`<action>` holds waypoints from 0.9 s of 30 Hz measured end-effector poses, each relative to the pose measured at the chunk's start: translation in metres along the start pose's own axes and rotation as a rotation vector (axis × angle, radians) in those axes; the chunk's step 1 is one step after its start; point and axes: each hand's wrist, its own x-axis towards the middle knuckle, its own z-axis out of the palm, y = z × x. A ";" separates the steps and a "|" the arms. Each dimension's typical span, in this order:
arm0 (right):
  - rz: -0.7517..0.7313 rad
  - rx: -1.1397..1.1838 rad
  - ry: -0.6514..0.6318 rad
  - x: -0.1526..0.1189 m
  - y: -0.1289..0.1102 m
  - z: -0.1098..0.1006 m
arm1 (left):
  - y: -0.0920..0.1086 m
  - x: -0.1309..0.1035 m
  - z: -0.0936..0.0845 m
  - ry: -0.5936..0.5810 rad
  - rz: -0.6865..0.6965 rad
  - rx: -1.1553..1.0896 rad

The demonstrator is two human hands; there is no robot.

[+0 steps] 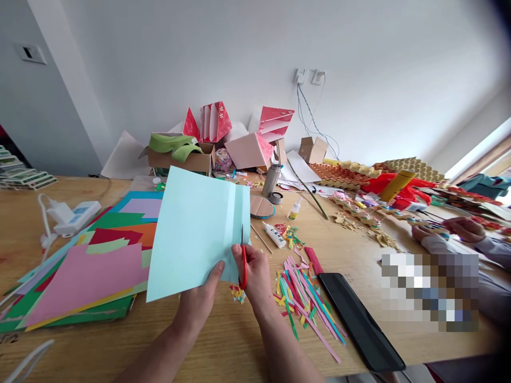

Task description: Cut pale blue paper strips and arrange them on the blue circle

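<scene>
Both forearms (167,346) reach in, nearest the camera. Thumb in front, fingers hidden behind, the left hand (197,303) pinches the lower edge of a pale blue sheet (191,229), which leans above the table (91,354). The right hand (257,271) curls round red-handled scissors (244,276) at the sheet's creased right side. Cutting along a crease seems the step in hand; the next snip calls for taut paper and a straight line. The blades show almost edge-on, so I can't tell how far apart they are. Paper strips (305,306) lie to the right; a glue bottle (274,235) lies beyond.
</scene>
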 end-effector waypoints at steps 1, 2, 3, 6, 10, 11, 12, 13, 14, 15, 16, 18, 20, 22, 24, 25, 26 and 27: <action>0.007 0.000 -0.002 0.000 0.000 0.000 | 0.001 0.000 0.000 0.006 0.001 0.000; 0.014 0.000 -0.005 -0.001 -0.001 0.000 | 0.003 0.000 0.000 0.012 0.001 -0.004; 0.020 0.001 -0.006 -0.001 -0.001 0.000 | 0.005 0.000 0.001 0.012 -0.002 -0.010; 0.023 0.002 -0.002 -0.001 -0.004 0.000 | 0.012 -0.001 0.002 -0.011 -0.016 -0.027; 0.034 0.013 -0.008 -0.002 -0.007 -0.001 | 0.017 -0.002 0.002 -0.015 -0.038 -0.023; 0.039 0.019 -0.012 -0.002 -0.008 -0.001 | 0.017 -0.002 0.002 -0.012 -0.042 -0.024; 0.043 0.024 -0.017 -0.002 -0.008 -0.001 | 0.017 -0.002 0.002 -0.011 -0.042 -0.025; 0.045 0.027 -0.021 -0.002 -0.009 -0.001 | 0.017 -0.001 0.002 -0.009 -0.038 -0.027; 0.045 0.029 -0.022 -0.002 -0.009 0.000 | 0.017 -0.001 0.003 -0.008 -0.032 -0.029; 0.045 0.030 -0.022 -0.003 -0.009 0.000 | 0.017 -0.001 0.003 -0.006 -0.027 -0.030; 0.046 0.031 -0.021 -0.003 -0.008 0.000 | 0.017 -0.001 0.003 -0.006 -0.022 -0.031; 0.049 0.028 -0.015 -0.002 -0.006 0.000 | 0.017 -0.001 0.002 -0.008 -0.011 -0.026; 0.051 0.022 -0.010 -0.002 -0.004 -0.001 | 0.018 -0.001 0.002 -0.012 0.002 -0.017; 0.049 0.012 -0.004 -0.001 -0.002 -0.002 | 0.019 -0.001 0.002 -0.014 0.010 -0.009; 0.049 0.003 -0.006 0.000 -0.001 -0.003 | 0.019 -0.002 0.002 -0.016 0.011 -0.006; 0.052 0.001 -0.008 0.000 -0.001 -0.003 | 0.018 -0.002 0.002 -0.019 0.007 -0.010; 0.056 0.000 -0.011 0.000 -0.001 -0.004 | 0.017 -0.002 0.002 -0.024 0.002 -0.016; 0.060 0.003 -0.013 0.000 -0.001 -0.004 | 0.016 -0.002 0.002 -0.028 -0.003 -0.025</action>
